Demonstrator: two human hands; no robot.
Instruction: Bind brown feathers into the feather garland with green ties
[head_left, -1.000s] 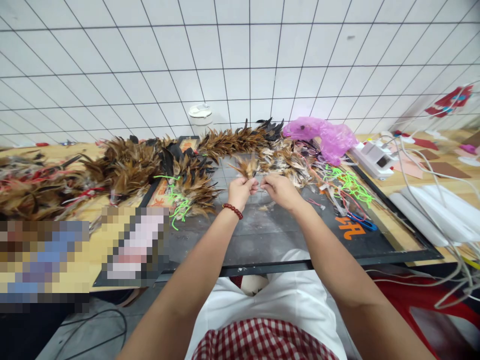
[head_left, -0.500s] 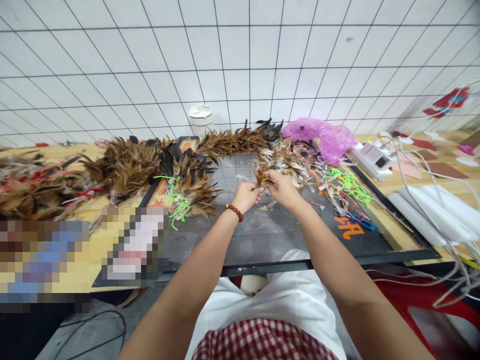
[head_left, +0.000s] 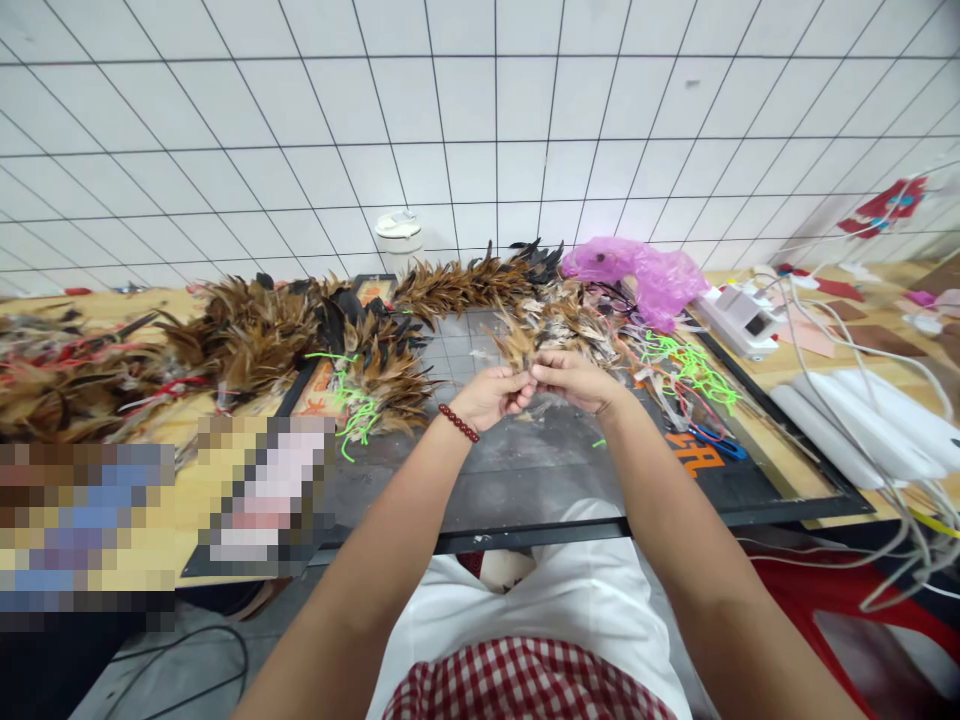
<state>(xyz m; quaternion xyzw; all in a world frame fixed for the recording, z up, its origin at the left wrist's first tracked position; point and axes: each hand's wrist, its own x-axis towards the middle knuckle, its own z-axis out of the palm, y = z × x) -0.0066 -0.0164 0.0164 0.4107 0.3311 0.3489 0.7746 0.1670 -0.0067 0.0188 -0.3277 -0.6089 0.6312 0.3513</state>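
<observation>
Over the middle of the dark glass-topped panel (head_left: 487,490), my left hand (head_left: 491,398) and my right hand (head_left: 576,380) meet at the fingertips, both closed in a pinch. A small bunch of brown feathers (head_left: 514,342) fans up from between them; its lower end is hidden by my fingers. A short bit of green string (head_left: 599,443) shows just below my right hand. Behind my hands lies a pile of loose pale and brown feathers (head_left: 570,318). Tangled green strings (head_left: 694,368) are to the right of it, near blue-handled scissors (head_left: 716,442).
Feather garlands (head_left: 465,285) lie along the back and left, with more green strings (head_left: 356,410). A pink plastic bag (head_left: 645,275), a white power adapter (head_left: 742,318), cables and white packets (head_left: 862,430) occupy the right. A white lidded cup (head_left: 400,238) stands by the tiled wall.
My right hand has shifted down and right from around the feathers to their lower end. The feathers now stand more exposed, and a green string bit shows below my right hand.
</observation>
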